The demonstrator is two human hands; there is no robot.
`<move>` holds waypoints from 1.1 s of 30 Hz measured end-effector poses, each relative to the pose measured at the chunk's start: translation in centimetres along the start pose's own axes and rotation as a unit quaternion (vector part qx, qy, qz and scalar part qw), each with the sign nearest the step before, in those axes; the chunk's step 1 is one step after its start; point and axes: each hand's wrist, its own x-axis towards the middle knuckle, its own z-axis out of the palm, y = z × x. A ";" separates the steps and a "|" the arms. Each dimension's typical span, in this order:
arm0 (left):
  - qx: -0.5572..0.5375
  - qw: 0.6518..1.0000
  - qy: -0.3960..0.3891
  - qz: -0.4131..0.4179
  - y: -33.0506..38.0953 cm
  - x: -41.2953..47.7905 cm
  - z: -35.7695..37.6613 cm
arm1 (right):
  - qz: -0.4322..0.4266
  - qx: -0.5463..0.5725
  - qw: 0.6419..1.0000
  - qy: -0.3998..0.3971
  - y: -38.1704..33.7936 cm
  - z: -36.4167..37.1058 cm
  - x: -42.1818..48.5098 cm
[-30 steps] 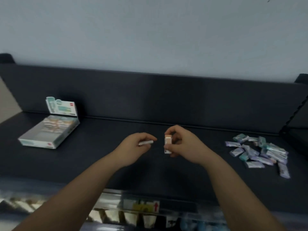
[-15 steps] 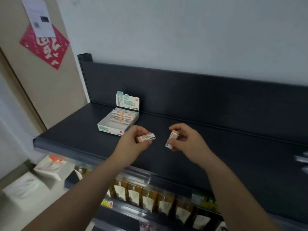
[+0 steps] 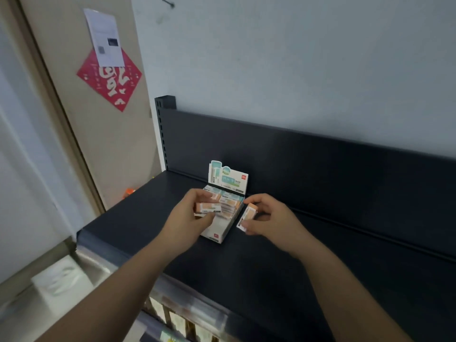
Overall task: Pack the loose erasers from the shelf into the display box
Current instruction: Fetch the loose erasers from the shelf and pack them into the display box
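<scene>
left hand (image 3: 186, 219) pinches eraser (image 3: 208, 208) over display box (image 3: 218, 233) on shelf (image 3: 333, 267) (right hand (image 3: 272, 219) pinches another eraser (image 3: 246, 215))

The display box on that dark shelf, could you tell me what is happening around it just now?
A person is filling the display box on the shelf. The left hand holds one eraser over the box, which already has packed erasers inside. The right hand pinches a second eraser beside the box's right side, not yet in.

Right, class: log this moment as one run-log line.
step: packing | left hand: grips first eraser at display box | right hand: pinches second eraser beside it
</scene>
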 end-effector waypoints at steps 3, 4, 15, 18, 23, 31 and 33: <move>0.015 0.999 0.019 -0.024 -1.0 2.1 -1.2 | 0.012 -0.011 1.000 -0.005 0.0 0.5 2.5; 0.015 0.999 0.015 -0.025 -1.4 2.7 -1.6 | 0.014 -0.012 1.000 -0.007 0.0 0.7 3.1; 0.106 0.968 -0.176 0.143 -4.5 9.8 -3.5 | 0.020 -0.149 0.984 0.091 0.1 4.9 6.9; 0.202 0.922 -0.254 0.214 -5.1 11.5 -3.1 | 0.032 -0.173 0.975 0.135 0.2 5.8 7.7; 0.374 0.842 -0.269 0.283 -6.2 13.3 -1.7 | 0.019 -0.310 0.937 0.163 0.6 7.1 8.4; 0.355 0.833 -0.231 0.356 -5.2 14.1 -2.0 | 0.043 -0.351 0.915 0.197 1.1 6.9 7.9; 0.368 0.825 -0.234 0.359 -5.5 14.1 -2.0 | 0.037 -0.384 0.902 0.194 1.2 6.8 7.9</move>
